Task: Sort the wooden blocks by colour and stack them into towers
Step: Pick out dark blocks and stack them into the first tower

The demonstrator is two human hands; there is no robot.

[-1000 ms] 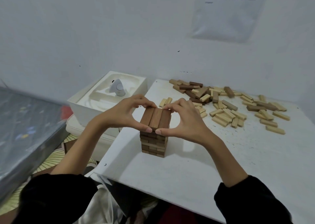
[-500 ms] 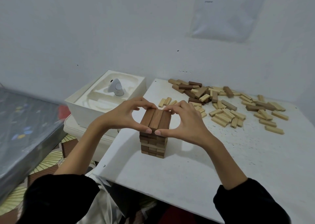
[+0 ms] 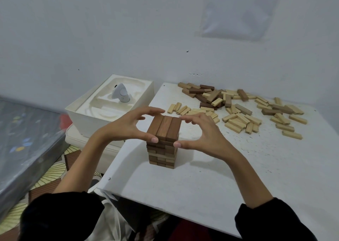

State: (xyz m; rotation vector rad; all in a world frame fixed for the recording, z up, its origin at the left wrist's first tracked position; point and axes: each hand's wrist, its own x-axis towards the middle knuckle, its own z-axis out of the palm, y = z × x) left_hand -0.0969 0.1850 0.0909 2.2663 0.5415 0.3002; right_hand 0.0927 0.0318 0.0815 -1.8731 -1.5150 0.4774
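Note:
A tower of dark brown blocks point(image 3: 162, 155) stands near the front left of the white table point(image 3: 211, 183), with three brown blocks side by side as its top layer point(image 3: 165, 126). My left hand point(image 3: 126, 126) curves round the left of that layer, thumb on its front face and fingers at its back. My right hand point(image 3: 203, 132) mirrors it, with its thumb tip at the front right corner and fingertips at the back right corner. A loose heap of pale and brown blocks point(image 3: 236, 108) lies at the back of the table.
An open white box point(image 3: 86, 119) with a small white device point(image 3: 121, 94) in it sits left of the table on another white box. A covered grey surface point(image 3: 22, 143) is at far left. A paper sheet point(image 3: 238, 11) hangs on the wall.
My right thumb has slid rightward to the tower's front right corner, so the thumbs are farther apart. The view has shifted slightly; the tower stays put.

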